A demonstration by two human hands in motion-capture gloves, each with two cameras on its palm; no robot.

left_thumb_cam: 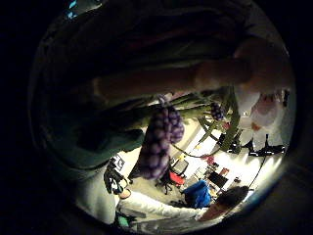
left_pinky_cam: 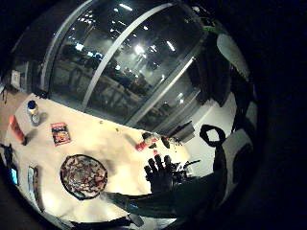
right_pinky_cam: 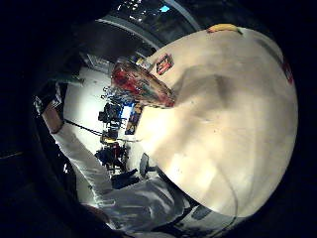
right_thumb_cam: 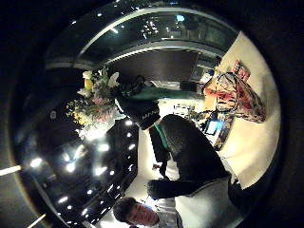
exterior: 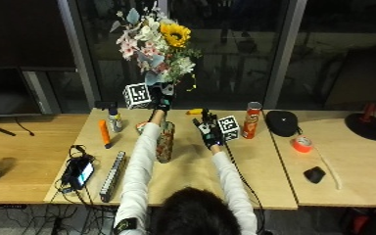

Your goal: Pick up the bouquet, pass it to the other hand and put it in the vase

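Nearest the person, the vase is seen standing upright on the bench, a patterned, tall vessel partly hidden behind the left forearm. Just beyond and to its right, the right hand is held over the bench with its fingers straight and spread, nothing in it. Farther out, the left hand is raised well above the bench, its fingers curled round the stems of the bouquet.

The bouquet is carried upright: its long axis runs near vertical, stems down in the left hand, blooms pointing up and away from the bench, a yellow sunflower showing at the top. It hangs roughly above the vase but well clear of it.

The pass appears to be done or skipped, and the step in hand is judged to be the placing. For the next move the stems would need to be brought down over the vase mouth, kept near vertical and lined up with the opening, then lowered in before the hold is released. The mouth is hidden by the forearm, so its exact line cannot be told
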